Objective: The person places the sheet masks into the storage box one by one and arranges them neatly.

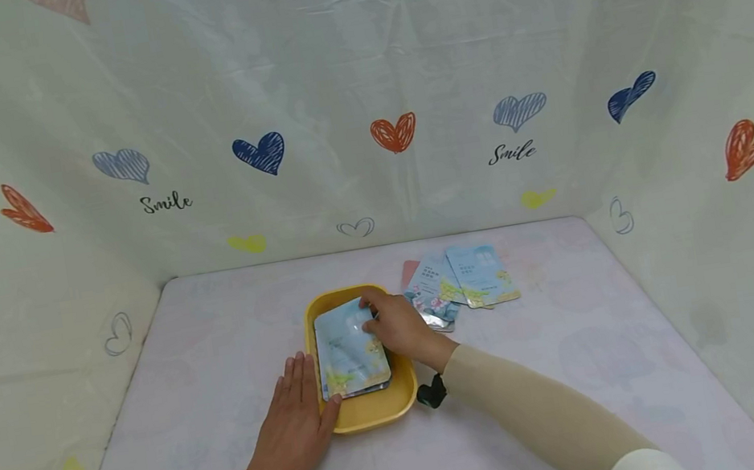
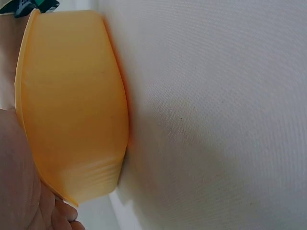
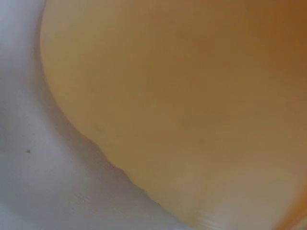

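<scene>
A yellow plastic basket (image 1: pixel 372 417) stands on the table, with a small stack of flat packets lying in it. The top one, a light blue packet (image 1: pixel 345 345) with yellow-green print, has its upper right edge between the thumb and fingers of my right hand (image 1: pixel 400 327). My left hand (image 1: pixel 291 418) rests against the basket's left rim with its fingers stretched out; the thumb reaches over the near left rim by the packet's lower corner. In the left wrist view the basket's outer wall (image 2: pixel 76 105) is beside the palm. The right wrist view shows mainly the basket wall (image 3: pixel 168 105).
Right of the basket lies a loose pile of packets: a light blue one (image 1: pixel 484 274) overlaps a white-and-blue one (image 1: pixel 433 279), with a pink corner and a silvery edge showing. A heart-printed curtain (image 1: pixel 323 72) encloses the table (image 1: pixel 551 371) at the back and sides.
</scene>
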Action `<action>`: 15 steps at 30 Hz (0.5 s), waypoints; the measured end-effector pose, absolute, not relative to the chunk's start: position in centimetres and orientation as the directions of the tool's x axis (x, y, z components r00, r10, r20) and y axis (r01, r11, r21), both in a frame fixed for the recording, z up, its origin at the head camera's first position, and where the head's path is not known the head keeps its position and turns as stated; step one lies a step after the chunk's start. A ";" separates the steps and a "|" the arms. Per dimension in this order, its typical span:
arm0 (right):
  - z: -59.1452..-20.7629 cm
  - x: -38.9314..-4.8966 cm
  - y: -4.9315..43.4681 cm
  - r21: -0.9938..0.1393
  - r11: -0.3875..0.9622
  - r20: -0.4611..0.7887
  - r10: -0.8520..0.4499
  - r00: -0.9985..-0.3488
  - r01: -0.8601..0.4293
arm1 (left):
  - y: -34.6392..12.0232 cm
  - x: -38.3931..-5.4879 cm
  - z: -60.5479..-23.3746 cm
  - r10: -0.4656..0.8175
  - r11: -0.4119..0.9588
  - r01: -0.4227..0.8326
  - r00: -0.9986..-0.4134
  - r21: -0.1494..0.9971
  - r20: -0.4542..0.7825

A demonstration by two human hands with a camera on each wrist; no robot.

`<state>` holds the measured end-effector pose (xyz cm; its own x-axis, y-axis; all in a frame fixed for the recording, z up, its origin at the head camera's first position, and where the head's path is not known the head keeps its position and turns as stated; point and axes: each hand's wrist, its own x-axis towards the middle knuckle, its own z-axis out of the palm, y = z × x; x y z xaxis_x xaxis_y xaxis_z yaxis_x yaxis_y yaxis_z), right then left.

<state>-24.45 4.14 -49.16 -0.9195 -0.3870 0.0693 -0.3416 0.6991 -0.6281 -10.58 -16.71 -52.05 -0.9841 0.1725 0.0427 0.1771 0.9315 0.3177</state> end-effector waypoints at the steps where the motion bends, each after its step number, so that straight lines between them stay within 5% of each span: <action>1: -49.2 -24.4 4.1 -0.631 0.697 0.078 -0.380 -0.922 -0.341 | -16.7 -10.6 -52.0 0.173 0.932 0.177 -0.984 0.316 0.042; 15: -48.8 -24.4 4.7 -0.601 0.725 0.131 -0.326 -0.936 -0.336 | -16.7 -10.5 -51.9 0.168 0.931 0.172 -0.985 0.321 0.041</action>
<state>-24.36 4.66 -48.82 -0.9364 -0.3258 0.1307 -0.3362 0.7254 -0.6006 -10.52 -16.66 -51.92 -0.9849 0.1681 0.0410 0.1724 0.9313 0.3208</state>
